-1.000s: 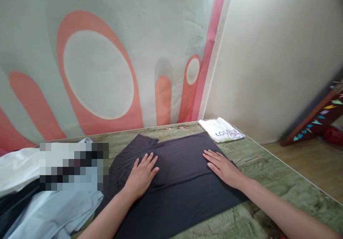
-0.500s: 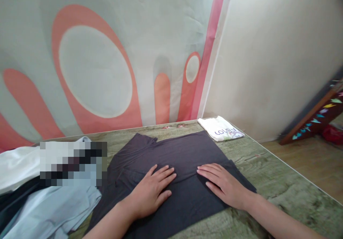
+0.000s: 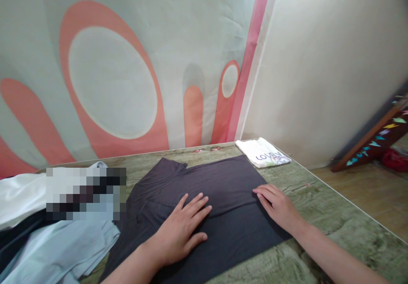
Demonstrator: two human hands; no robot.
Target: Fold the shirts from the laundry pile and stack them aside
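A dark grey garment (image 3: 219, 182) lies spread flat on the green table (image 3: 331, 216). My left hand (image 3: 183, 229) rests palm down on its middle, fingers stretched out and apart. My right hand (image 3: 279, 205) lies at the garment's right edge, fingers extended with the tips on the cloth. Neither hand holds anything.
A folded white shirt with printed letters (image 3: 263, 153) sits at the table's far right corner. A heap of pale blue, white and dark clothes (image 3: 54, 241) lies at the left. The painted wall (image 3: 127, 63) stands right behind the table. Wooden floor (image 3: 376, 190) shows at right.
My right hand slid outward from the garment's middle to its right edge. My left hand, which had moved toward the centre, stayed almost still.
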